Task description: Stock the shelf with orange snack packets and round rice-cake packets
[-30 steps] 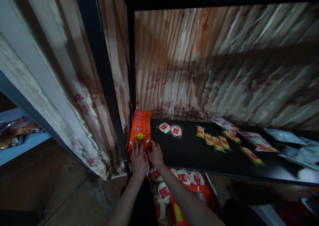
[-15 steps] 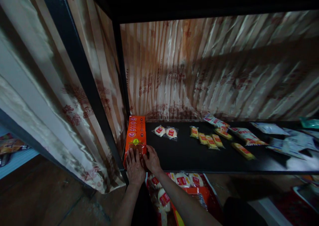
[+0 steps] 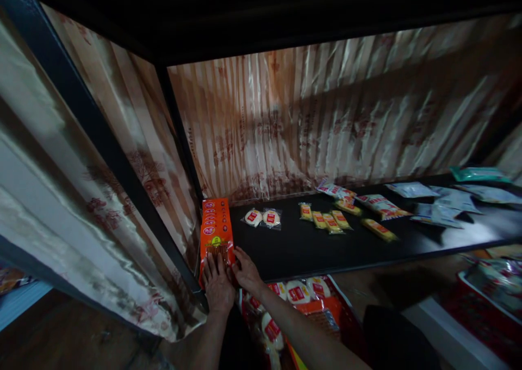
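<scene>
A row of orange snack packs (image 3: pixel 213 226) stands upright at the left end of a black shelf (image 3: pixel 310 245). My left hand (image 3: pixel 216 286) lies flat against the front pack with its fingers stretched out. My right hand (image 3: pixel 243 270) rests beside it, fingers curled against the pack's right edge. Neither hand visibly encloses anything.
Round white cakes in clear wrap (image 3: pixel 263 217), yellow snack bars (image 3: pixel 326 220) and pale packets (image 3: pixel 440 201) lie scattered along the shelf. Striped satin cloth (image 3: pixel 310 120) covers the back and left side. A black post (image 3: pixel 122 163) stands left. Below, a red basket (image 3: pixel 297 310) holds more wrapped cakes.
The view has swung right and tilted up, showing more of the shelf's right end. Both hands stay on the front orange pack, which sits slightly deeper.
</scene>
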`<state>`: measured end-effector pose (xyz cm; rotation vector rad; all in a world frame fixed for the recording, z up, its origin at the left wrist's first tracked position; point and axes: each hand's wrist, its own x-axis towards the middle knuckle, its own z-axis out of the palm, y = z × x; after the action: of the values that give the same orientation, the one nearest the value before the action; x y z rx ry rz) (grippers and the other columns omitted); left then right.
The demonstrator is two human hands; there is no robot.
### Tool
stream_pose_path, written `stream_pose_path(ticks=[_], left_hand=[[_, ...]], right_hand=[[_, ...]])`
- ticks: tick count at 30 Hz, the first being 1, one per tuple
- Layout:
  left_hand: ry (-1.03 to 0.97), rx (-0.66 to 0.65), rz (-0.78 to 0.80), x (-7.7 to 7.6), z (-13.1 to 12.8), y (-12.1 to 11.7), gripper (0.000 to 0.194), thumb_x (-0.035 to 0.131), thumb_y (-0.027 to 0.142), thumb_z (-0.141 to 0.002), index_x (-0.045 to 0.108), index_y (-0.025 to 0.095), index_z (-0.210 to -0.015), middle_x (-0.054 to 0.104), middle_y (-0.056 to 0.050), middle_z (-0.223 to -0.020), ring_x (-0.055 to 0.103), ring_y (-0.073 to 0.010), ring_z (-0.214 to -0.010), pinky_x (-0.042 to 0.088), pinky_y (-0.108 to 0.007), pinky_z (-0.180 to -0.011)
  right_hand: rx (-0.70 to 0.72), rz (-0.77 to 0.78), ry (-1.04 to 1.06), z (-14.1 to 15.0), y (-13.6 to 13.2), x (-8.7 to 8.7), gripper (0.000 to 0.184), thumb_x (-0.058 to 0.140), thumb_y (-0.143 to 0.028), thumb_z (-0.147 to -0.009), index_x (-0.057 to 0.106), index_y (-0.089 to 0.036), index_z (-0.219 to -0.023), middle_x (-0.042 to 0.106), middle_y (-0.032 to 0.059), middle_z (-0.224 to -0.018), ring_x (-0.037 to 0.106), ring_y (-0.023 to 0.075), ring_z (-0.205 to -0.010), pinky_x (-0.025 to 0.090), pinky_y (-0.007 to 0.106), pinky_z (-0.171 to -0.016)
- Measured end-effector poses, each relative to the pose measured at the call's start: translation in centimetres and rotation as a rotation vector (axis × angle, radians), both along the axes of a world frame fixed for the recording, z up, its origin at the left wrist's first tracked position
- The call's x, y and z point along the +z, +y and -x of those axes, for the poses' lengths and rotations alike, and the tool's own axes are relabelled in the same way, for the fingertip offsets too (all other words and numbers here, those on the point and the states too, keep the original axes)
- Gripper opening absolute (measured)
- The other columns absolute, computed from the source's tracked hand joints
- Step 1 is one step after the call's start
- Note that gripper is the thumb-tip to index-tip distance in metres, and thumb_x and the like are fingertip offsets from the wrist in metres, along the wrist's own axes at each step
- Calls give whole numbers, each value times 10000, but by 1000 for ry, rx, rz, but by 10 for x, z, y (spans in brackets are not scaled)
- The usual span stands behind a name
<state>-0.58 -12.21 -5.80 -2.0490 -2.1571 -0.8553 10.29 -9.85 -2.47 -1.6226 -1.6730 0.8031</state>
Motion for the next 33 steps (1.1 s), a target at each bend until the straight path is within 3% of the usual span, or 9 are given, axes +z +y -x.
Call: stream_pose_path(ticks=[5, 9, 12, 18, 25, 29, 31, 33], left_hand=[[1, 2, -26, 1, 0, 0, 485, 386, 301, -877, 450, 121, -1322, 351, -207, -1438, 268, -334, -1352, 297, -558, -1040], [19, 3, -49, 1, -2, -1, 484, 372, 293, -877, 465, 87, -1305, 364, -236, -1420, 277, -352, -1343, 303, -565, -1030], [9, -9, -59, 3, -2, -3, 482, 355, 298, -882, 461, 103, -1310, 377, -224, -1416, 279, -343, -1344, 314, -569, -1022], [21, -12, -62, 6, 0, -4, 479, 368, 309, -881, 470, 99, -1300, 401, -223, -1400, 291, -346, -1338, 326, -558, -1015], [-8, -52, -106, 27, -7, -17, 470, 369, 272, -894, 443, 75, -1314, 335, -255, -1427, 170, -349, -1382, 266, -556, -1052], [-93, -199, -156, 34, -31, -40, 434, 365, 228, -889, 465, 94, -1289, 306, -198, -1462, 103, -284, -1406, 220, -506, -1101], [-139, -322, -93, 24, -51, -61, 411, 344, 210, -889, 498, 124, -1260, 313, -144, -1472, 114, -242, -1408, 248, -470, -1108], [-136, -496, 44, 4, -75, -90, 405, 322, 193, -886, 531, 158, -1232, 382, -104, -1443, 217, -210, -1385, 293, -443, -1099]], right_hand=[[9, -46, -10, -4, -26, -4, 466, 457, -81, -755, 583, -123, -1202, 501, 125, -1355, 451, 198, -1263, 338, 343, -1083], [20, -76, 15, -15, -43, -5, 456, 436, -39, -728, 639, -170, -1115, 528, 83, -1335, 469, 181, -1248, 358, 343, -1074], [33, -101, 1, -21, -54, -6, 432, 433, -22, -712, 673, -151, -1046, 535, 105, -1324, 468, 196, -1251, 375, 352, -1062], [115, -140, -58, -33, -79, -1, 459, 415, 6, -688, 683, -141, -1030, 484, 116, -1373, 460, 210, -1257, 388, 370, -1044], [231, -132, -151, -59, -116, -13, 483, 456, -34, -666, 663, -171, -1081, 400, 80, -1437, 319, 208, -1348, 297, 379, -1100], [126, -29, -189, -93, -141, -37, 504, 518, -102, -660, 628, -148, -1149, 395, 111, -1438, 308, 266, -1349, 294, 414, -1096], [-13, -11, -234, -115, -155, -51, 508, 493, -112, -695, 603, -149, -1190, 381, 110, -1446, 290, 265, -1357, 293, 420, -1094], [-159, 51, -311, -137, -169, -64, 487, 474, -104, -712, 616, -134, -1177, 392, 127, -1437, 264, 280, -1366, 261, 443, -1102]])
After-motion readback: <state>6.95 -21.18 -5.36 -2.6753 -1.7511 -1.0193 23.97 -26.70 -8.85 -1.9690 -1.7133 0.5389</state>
